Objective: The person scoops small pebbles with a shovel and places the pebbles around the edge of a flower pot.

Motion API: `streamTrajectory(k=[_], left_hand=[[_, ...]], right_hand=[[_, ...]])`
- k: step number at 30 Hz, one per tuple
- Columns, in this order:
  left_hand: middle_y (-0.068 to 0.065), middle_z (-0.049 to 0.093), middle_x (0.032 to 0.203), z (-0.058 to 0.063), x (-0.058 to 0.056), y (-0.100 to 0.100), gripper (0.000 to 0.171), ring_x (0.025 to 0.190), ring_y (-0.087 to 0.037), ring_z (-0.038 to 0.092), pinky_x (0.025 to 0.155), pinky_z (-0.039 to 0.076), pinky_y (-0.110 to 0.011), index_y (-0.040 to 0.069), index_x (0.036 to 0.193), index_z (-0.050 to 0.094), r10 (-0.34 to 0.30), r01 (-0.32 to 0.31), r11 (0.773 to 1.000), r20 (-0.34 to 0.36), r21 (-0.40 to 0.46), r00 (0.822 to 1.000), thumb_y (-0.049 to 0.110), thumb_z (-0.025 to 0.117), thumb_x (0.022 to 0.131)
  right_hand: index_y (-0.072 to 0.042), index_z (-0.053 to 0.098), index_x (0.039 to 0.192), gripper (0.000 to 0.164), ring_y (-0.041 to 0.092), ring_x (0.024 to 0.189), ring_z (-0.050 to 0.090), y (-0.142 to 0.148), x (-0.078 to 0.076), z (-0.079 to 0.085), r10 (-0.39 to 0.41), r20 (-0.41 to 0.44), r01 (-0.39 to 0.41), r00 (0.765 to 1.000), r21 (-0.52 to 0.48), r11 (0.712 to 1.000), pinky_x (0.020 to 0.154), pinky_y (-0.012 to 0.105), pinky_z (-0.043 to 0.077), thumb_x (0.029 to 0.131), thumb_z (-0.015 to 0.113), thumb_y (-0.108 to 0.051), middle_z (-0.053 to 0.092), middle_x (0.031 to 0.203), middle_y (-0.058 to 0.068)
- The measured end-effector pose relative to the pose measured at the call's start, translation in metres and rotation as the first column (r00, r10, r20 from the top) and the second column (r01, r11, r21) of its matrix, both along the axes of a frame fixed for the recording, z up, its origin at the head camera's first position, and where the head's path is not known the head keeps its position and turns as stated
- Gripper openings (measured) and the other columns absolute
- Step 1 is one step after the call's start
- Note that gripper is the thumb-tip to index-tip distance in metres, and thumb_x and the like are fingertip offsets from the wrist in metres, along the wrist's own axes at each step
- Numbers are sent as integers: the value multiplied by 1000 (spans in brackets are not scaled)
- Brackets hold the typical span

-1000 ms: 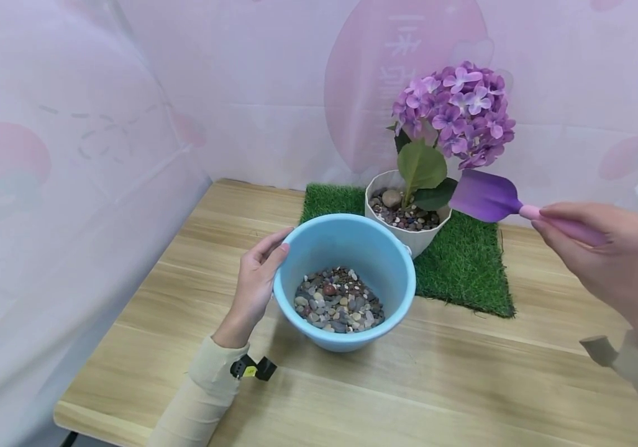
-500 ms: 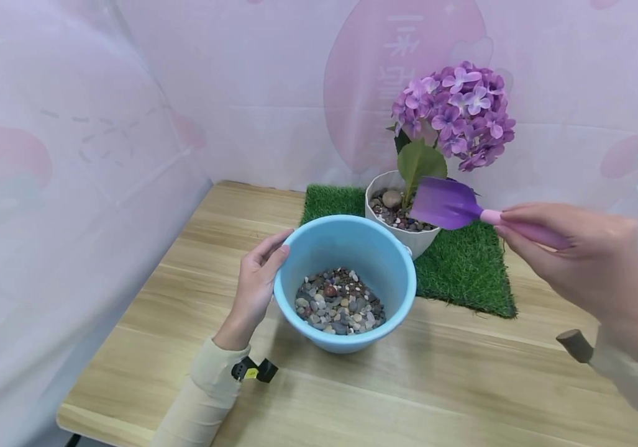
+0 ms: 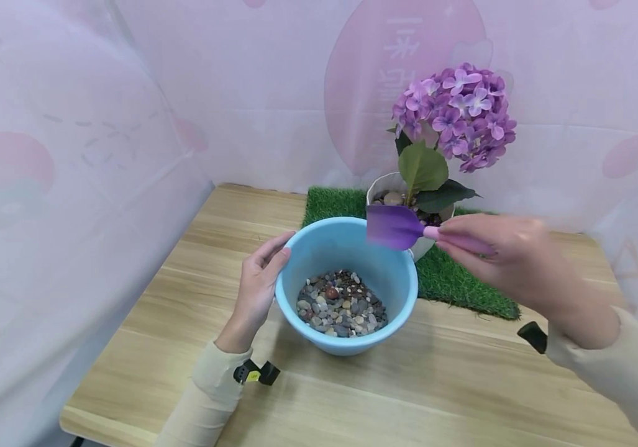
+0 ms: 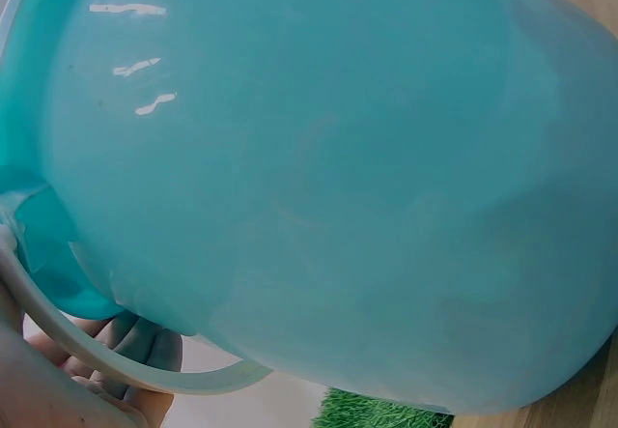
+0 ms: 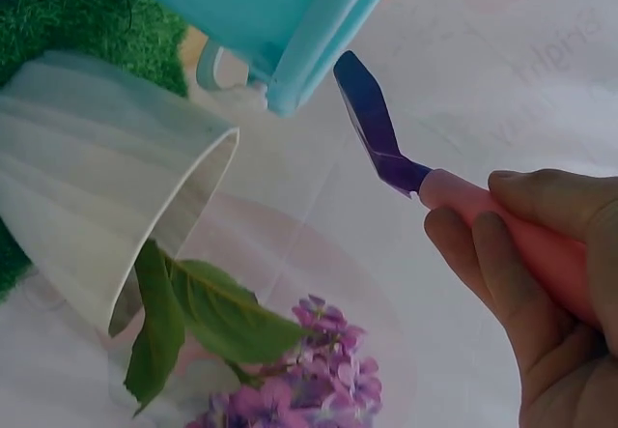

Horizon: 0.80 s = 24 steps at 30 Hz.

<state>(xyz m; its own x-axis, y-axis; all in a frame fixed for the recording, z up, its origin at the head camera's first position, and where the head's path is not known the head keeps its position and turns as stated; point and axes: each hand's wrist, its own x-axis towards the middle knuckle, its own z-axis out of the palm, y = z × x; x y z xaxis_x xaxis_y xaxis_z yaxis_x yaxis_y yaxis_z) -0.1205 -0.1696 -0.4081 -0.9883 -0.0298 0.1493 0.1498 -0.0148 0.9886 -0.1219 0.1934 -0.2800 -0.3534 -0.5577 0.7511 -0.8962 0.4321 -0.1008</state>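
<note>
My left hand (image 3: pixel 256 282) holds the left rim of a light blue bucket (image 3: pixel 348 345), its thumb at the edge. Grey, brown and white pebbles (image 3: pixel 343 304) cover the bucket's bottom. In the left wrist view the bucket's wall (image 4: pixel 319 157) fills most of the picture, with the fingers (image 4: pixel 145 346) behind its pale handle (image 4: pixel 188 382). My right hand (image 3: pixel 511 264) grips the pink handle of a purple trowel (image 3: pixel 392 227). The blade overlaps the bucket's far right rim in the head view, and no stones show on it.
Behind the bucket stands a white flowerpot (image 5: pixel 116 148) with pebbles and a purple hydrangea (image 3: pixel 458 115). It rests on a green artificial grass mat (image 3: pixel 464 288) on the wooden table (image 3: pixel 179 298). Printed pale cloth (image 3: pixel 263 87) hangs behind.
My right hand has carried the trowel leftward and down, from beside the flowerpot to over the bucket's far right rim. The left hand and the bucket have stayed in place.
</note>
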Motion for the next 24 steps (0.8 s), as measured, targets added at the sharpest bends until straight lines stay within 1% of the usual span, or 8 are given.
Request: streamTrajectory(k=[3, 8, 11, 12, 14, 16, 18, 24], left_hand=[[-17, 66, 143, 0, 0, 0, 41, 127, -26, 68, 102, 64, -34, 1, 148, 58, -2, 2, 1000, 1, -4, 1000, 18, 55, 110], [-16, 66, 143, 0, 0, 0, 41, 127, -28, 68, 101, 64, -34, 2, 148, 58, -2, 2, 1000, 2, -9, 1000, 19, 55, 110], [-16, 66, 143, 0, 0, 0, 41, 128, -30, 68, 101, 64, -34, 3, 147, 58, 0, 0, 1000, 3, -5, 1000, 18, 56, 110], [-16, 66, 143, 0, 0, 0, 40, 128, -31, 68, 101, 64, -34, 3, 147, 59, 0, 0, 1000, 3, -2, 1000, 18, 56, 110], [-17, 66, 143, 0, 1, 0, 40, 128, -33, 68, 100, 64, -34, 3, 147, 59, -1, 1, 1000, 3, 4, 1000, 17, 56, 110], [-18, 66, 144, 0, 1, 0, 40, 129, -34, 67, 100, 65, -35, 3, 147, 59, -1, 1, 1000, 2, 7, 1000, 17, 56, 110], [-18, 66, 143, 0, 1, 0, 40, 129, -35, 67, 100, 65, -35, 2, 147, 59, -1, 1, 1000, 1, 6, 1000, 17, 55, 110], [-18, 65, 143, -1, 0, -1, 40, 129, -36, 66, 101, 65, -36, 2, 148, 58, -4, 4, 1000, -2, 1, 1000, 17, 55, 110]], right_hand=[[-4, 81, 97, 45, 16, 71, 78, -9, -3, -4, 31, 16, -31, 999, 45, 999, 72, 12, 63, 109, 58, -40, 82, 88, 6], [-4, 81, 99, 44, 17, 73, 79, -23, -8, -12, 89, 82, -95, 993, 75, 993, 68, 17, 65, 109, 56, -39, 82, 90, 7], [-2, 80, 102, 34, 20, 76, 80, -31, -11, -18, 138, 119, -148, 983, 81, 986, 70, 17, 65, 108, 61, -30, 82, 93, 10], [-2, 79, 102, 26, 21, 77, 81, -33, -12, -20, 152, 132, -164, 980, 84, 983, 70, 18, 66, 105, 66, -24, 82, 94, 11], [-2, 79, 103, 11, 20, 79, 81, -37, -13, -23, 162, 160, -180, 974, 103, 978, 70, 17, 65, 96, 78, -11, 82, 95, 10], [-2, 79, 103, 19, 18, 78, 80, -40, -13, -26, 160, 179, -184, 971, 132, 974, 68, 16, 65, 85, 84, 1, 82, 94, 9], [-3, 79, 102, 27, 15, 78, 79, -43, -14, -29, 151, 209, -186, 966, 163, 969, 67, 16, 65, 78, 86, 6, 82, 94, 7], [-2, 80, 100, 16, 14, 80, 78, -53, -19, -36, 111, 309, -194, 945, 252, 948, 69, 22, 67, 86, 83, 1, 81, 93, 7]])
